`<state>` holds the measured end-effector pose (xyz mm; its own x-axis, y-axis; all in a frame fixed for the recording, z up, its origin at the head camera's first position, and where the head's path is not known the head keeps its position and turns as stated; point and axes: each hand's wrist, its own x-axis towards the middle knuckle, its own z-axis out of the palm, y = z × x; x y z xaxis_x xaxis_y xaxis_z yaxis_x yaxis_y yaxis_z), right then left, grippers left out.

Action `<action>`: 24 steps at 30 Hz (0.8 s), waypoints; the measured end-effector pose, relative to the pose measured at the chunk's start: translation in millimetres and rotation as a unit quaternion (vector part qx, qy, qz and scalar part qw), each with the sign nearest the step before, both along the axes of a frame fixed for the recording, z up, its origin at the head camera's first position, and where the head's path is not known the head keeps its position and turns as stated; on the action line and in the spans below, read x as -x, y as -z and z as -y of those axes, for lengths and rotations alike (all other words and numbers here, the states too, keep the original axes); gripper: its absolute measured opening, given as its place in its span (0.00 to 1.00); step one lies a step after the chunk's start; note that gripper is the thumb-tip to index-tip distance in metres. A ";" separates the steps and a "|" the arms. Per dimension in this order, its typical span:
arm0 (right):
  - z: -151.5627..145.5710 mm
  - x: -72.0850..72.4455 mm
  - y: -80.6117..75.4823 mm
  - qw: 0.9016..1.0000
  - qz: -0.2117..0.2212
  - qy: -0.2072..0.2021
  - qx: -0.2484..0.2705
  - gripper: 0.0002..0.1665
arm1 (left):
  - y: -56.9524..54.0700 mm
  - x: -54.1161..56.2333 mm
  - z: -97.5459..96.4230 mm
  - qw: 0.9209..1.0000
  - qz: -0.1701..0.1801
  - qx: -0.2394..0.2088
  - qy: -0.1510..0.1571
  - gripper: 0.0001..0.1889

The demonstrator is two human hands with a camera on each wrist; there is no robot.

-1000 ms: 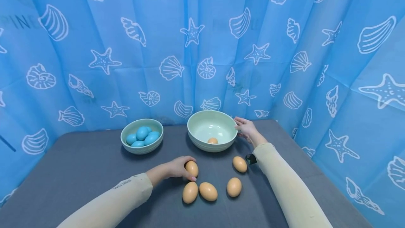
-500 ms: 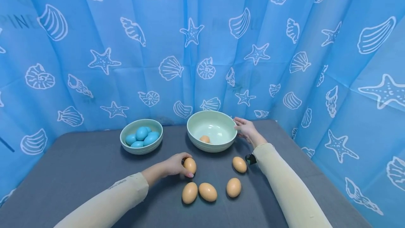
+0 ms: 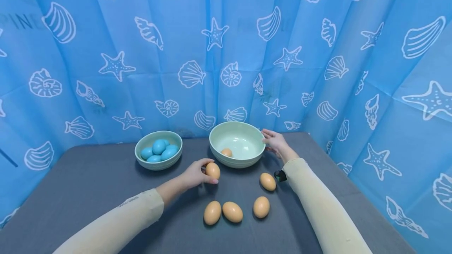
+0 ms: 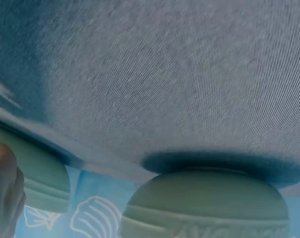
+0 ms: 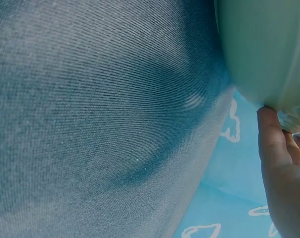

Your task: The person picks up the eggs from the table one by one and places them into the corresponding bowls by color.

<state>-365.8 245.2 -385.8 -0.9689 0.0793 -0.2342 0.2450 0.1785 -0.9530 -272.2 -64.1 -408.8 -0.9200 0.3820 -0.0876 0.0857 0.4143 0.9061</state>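
Note:
Between thumb and fingers, my left hand [image 3: 195, 173] pinches a brown egg [image 3: 213, 170] just in front of the larger pale green bowl [image 3: 237, 163]. The left wrist view shows only part of that hand [image 4: 3, 191] at the left edge; its egg is out of sight. One brown egg [image 3: 226, 152] lies inside the larger bowl, toward its left front. My right hand [image 3: 277, 144] rests with fairly straight fingers against that bowl's right side. In the right wrist view its fingertips [image 5: 269, 116] touch the outer wall of the bowl [image 5: 264, 49].
A smaller green bowl [image 3: 158, 165] with several blue eggs [image 3: 159, 147] stands at the back left. Several brown eggs lie on the grey tabletop [image 3: 106, 183], two side by side [image 3: 212, 212] and others [image 3: 267, 182] to the right. A blue shell-print curtain [image 3: 212, 62] hangs behind.
My left hand has moved away from me with the egg, toward the larger bowl. The egg inside that bowl has rolled left. My right hand has stayed at the bowl's side.

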 end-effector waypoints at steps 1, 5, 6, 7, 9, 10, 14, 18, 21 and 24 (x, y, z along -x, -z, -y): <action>0.2 0.1 0.0 1.000 0.001 0.001 0.001 0.33 | -1.3 0.6 -1.2 1.000 -0.003 -0.006 -0.004 0.38; 0.0 0.4 0.8 1.000 0.003 0.000 -0.003 0.33 | -6.9 3.3 -7.0 0.999 -0.009 -0.029 -0.015 0.38; 0.0 0.5 1.0 1.000 0.004 0.002 -0.003 0.33 | -8.7 4.1 -8.8 0.999 -0.010 -0.031 -0.017 0.37; 0.0 0.5 1.1 1.000 0.003 0.003 -0.002 0.33 | -10.9 4.6 -10.6 0.999 -0.011 -0.033 -0.018 0.37; -0.1 0.2 1.0 1.000 0.001 0.003 -0.001 0.33 | -15.0 6.2 -14.4 0.999 -0.010 -0.039 -0.020 0.37; -0.2 0.2 0.9 1.000 0.001 0.004 0.001 0.33 | -17.3 6.9 -16.4 0.999 -0.010 -0.040 -0.021 0.37; -0.6 0.3 0.5 1.000 0.000 0.003 0.003 0.34 | -25.3 10.0 -23.6 0.999 -0.009 -0.042 -0.030 0.38; -0.7 0.4 0.6 1.000 0.001 0.000 0.004 0.34 | -29.9 14.1 -28.5 0.998 -0.015 -0.041 -0.035 0.38; -0.8 -0.3 0.2 1.000 0.002 -0.002 0.003 0.34 | -30.9 18.6 -31.7 0.998 -0.023 -0.042 -0.041 0.39; -0.8 -0.6 -0.7 1.000 0.001 -0.003 0.003 0.34 | -32.5 23.0 -34.8 0.997 -0.029 -0.048 -0.052 0.39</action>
